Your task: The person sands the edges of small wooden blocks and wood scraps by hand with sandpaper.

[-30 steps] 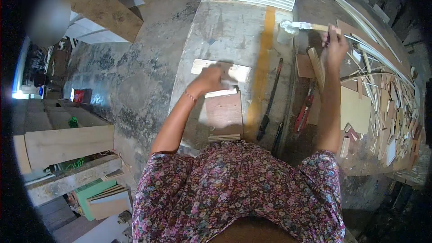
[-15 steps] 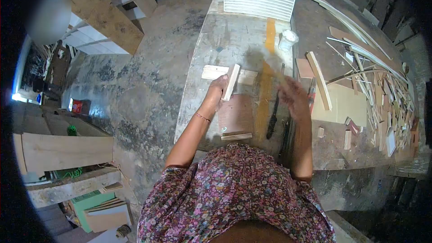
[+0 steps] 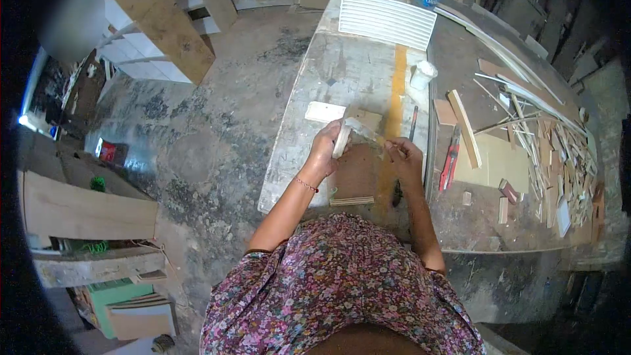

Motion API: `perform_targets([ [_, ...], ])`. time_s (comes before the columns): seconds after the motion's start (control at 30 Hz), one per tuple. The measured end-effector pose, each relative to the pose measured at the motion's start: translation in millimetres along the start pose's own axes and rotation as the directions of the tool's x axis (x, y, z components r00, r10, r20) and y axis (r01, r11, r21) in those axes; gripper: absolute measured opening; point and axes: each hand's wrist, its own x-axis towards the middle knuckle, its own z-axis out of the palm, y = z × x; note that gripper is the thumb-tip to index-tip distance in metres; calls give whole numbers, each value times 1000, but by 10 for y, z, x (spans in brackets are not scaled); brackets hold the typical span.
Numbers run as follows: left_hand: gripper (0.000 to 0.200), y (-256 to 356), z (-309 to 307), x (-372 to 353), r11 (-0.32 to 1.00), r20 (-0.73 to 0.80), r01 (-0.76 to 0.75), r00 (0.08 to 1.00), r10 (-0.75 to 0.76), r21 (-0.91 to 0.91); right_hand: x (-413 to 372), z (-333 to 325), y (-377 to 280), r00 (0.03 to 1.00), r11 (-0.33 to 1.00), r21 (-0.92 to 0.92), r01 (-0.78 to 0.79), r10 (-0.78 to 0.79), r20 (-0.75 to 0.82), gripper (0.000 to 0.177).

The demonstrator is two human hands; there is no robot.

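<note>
My left hand [image 3: 324, 148] is closed around a short wooden strip [image 3: 342, 140], held on edge above the table. My right hand [image 3: 405, 155] pinches a thin tool with a pale flat end, like a spreader [image 3: 365, 131]; its far end reaches the strip, and whether they touch is hard to see. Beneath the hands lie a brown flat board [image 3: 355, 171] and a pale wooden piece [image 3: 368, 119]. A small white piece [image 3: 325, 112] is just beyond my left hand. Near my body lies a layered wooden strip [image 3: 351, 201].
A white tub [image 3: 422, 75] stands beyond my right hand, with a white slatted grille [image 3: 386, 21] at the far end. To the right are red-handled pliers-like tool [image 3: 449, 161], a long wooden strip [image 3: 465, 129] and heaped wood offcuts [image 3: 565, 164]. A dark-tipped tool [image 3: 397, 192] lies beside my right forearm.
My right hand, blurred and further right before, has come left and brought the spreader to the wooden strip. My left hand still holds the strip, now turned more on edge. The view has shifted slightly.
</note>
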Motion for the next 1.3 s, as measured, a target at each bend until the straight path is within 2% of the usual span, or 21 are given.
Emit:
perform_targets([
  [0.13,22,39,145,-163,1000,-134,26,991,-25,1,41,7,-157,998,994,97,-47,49,-27,17],
  [0.2,23,65,203,-233,999,-139,37,990,-37,-2,119,-23,-115,997,999,-23,32,-33,-65,18],
  [0.23,23,53,208,-255,999,-110,40,993,-41,-9,144,-38,-107,994,994,-85,70,-77,-77,19],
  [0.3,24,38,192,-286,999,-55,37,998,-38,-23,159,-53,-159,988,993,-72,92,-100,-116,18],
  [0.4,26,-59,104,-282,989,74,49,997,-39,-142,162,-103,-157,972,980,-84,180,-190,-138,20],
  [0.5,24,-88,136,-293,950,61,94,995,-79,-298,105,-155,-72,958,959,-120,258,-269,-94,19],
  [0.53,24,-118,109,-282,904,99,150,988,-120,-401,58,-183,-49,955,952,-134,277,-288,-71,18],
  [0.6,23,-170,41,-256,771,187,259,965,-184,-581,-69,-241,-51,899,858,-318,404,-437,-37,16],
  [0.63,22,-184,45,-259,740,226,280,958,-176,-612,-112,-250,-58,863,792,-402,459,-504,-9,15],
  [0.7,21,-204,80,-283,672,305,330,939,-161,-662,-156,-261,-50,809,731,-425,534,-588,4,14],
  [0.83,22,-239,177,-295,670,390,363,913,-117,-648,-168,-284,-32,750,673,-456,583,-661,-16,11],
  [0.93,22,-279,236,-322,674,398,377,908,-132,-635,-120,-309,-15,809,732,-449,512,-587,-36,11],
  [1.03,24,-308,270,-317,684,445,416,883,-146,-600,-3,-380,1,804,718,-491,492,-592,-60,12],
  [1.1,25,-340,284,-304,726,458,401,879,-133,-559,104,-412,-26,824,789,-427,442,-545,-155,13],
  [1.13,25,-360,290,-297,743,423,379,895,-143,-552,144,-422,-43,832,822,-389,416,-517,-201,14],
  [1.23,25,-411,322,-270,809,300,304,939,-166,-504,190,-508,-131,853,846,-315,431,-496,-163,16],
  [1.3,24,-411,361,-238,866,207,247,963,-172,-434,137,-557,-95,861,806,-384,450,-506,-51,18],
])
